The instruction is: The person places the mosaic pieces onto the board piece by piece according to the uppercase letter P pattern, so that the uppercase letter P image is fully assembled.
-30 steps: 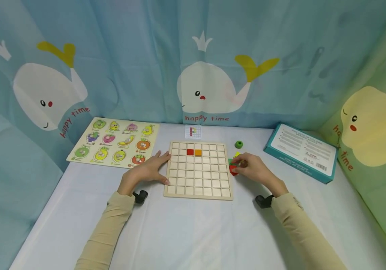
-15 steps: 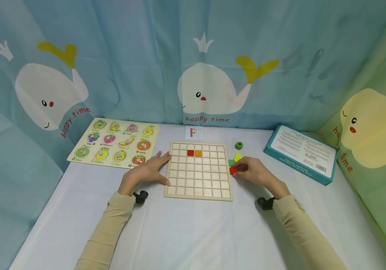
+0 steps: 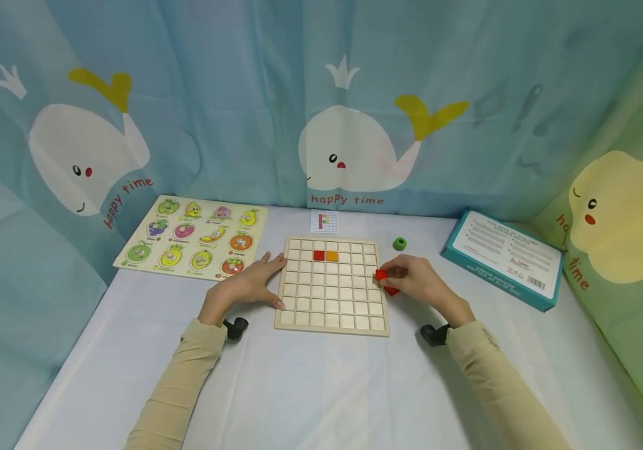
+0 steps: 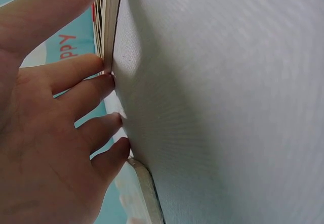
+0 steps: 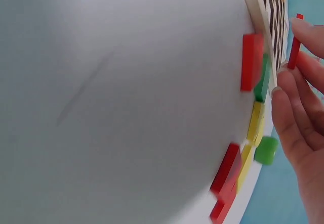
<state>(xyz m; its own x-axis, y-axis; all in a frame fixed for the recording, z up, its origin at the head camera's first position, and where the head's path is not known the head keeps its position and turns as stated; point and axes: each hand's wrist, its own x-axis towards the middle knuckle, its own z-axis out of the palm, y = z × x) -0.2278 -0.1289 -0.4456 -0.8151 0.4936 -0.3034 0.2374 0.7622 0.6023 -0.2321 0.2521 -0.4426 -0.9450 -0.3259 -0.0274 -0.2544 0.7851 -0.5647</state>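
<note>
Between thumb and fingers, my right hand (image 3: 421, 282) pinches a small red square tile (image 3: 380, 275) just over the right rim of a wooden grid board (image 3: 327, 330). Another red tile (image 3: 392, 290) lies on the table under that hand. My left hand (image 3: 244, 285) spreads along the board's left edge, thumb and fingertips touching it; in the left wrist view its fingers (image 4: 81, 97) look fairly straight. A red tile (image 3: 319, 255) and an orange tile (image 3: 332, 256) sit side by side in the grid's second row from the back.
Loose green (image 5: 262, 80), yellow (image 5: 255, 123) and red tiles (image 5: 226, 169) lie right of the board, near a green bead (image 3: 400, 244). A pattern card (image 3: 323, 222) is behind the board. A fruit puzzle (image 3: 192, 240) lies left, a teal box (image 3: 502, 259) right.
My right hand has lifted one red tile off the table and brought it slightly left, to the board's edge. The left hand stays in place.
</note>
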